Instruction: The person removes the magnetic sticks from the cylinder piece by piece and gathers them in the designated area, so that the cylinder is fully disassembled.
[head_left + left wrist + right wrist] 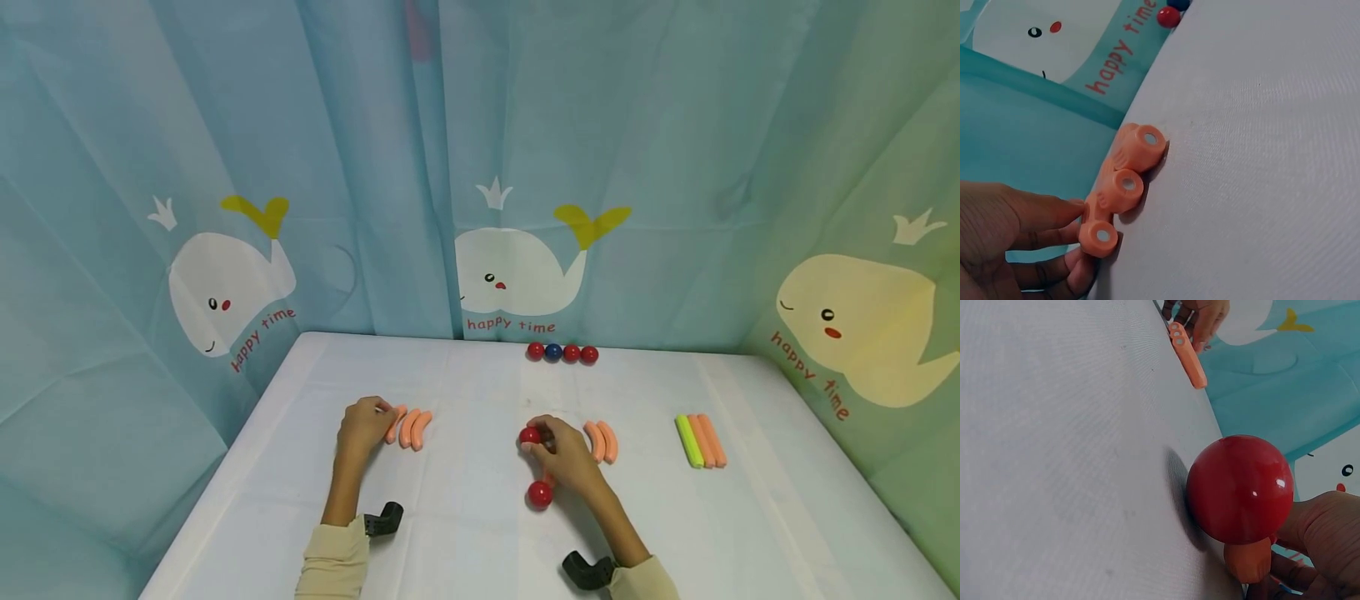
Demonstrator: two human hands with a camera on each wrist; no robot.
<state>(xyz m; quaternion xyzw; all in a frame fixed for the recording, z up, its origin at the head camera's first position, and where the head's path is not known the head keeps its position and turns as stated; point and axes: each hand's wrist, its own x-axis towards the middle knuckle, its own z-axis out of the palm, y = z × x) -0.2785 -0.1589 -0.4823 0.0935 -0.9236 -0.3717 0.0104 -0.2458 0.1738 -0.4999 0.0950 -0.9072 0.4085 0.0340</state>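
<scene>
My left hand [365, 426] pinches the leftmost of a small group of curved orange rods, with thumb and fingers on the leftmost rod [1096, 224]. Two more curved orange rods [416, 431] lie right beside it; silvery discs show in their ends in the left wrist view. Toward the table's middle, my right hand [564, 455] grips a red ball [528, 436] between thumb and fingers. A second red ball [1240, 489] sits nearer to me, against the end of an orange rod [1247, 561]. That rod is partly hidden by the hand and the ball.
Right of my right hand lie two curved orange rods [602, 442]. Farther right are straight rods, one lime green [689, 442] and two orange [712, 441]. Three red balls and one blue ball [553, 352] line the back edge of the white table [480, 533], by the whale-printed curtain [660, 275].
</scene>
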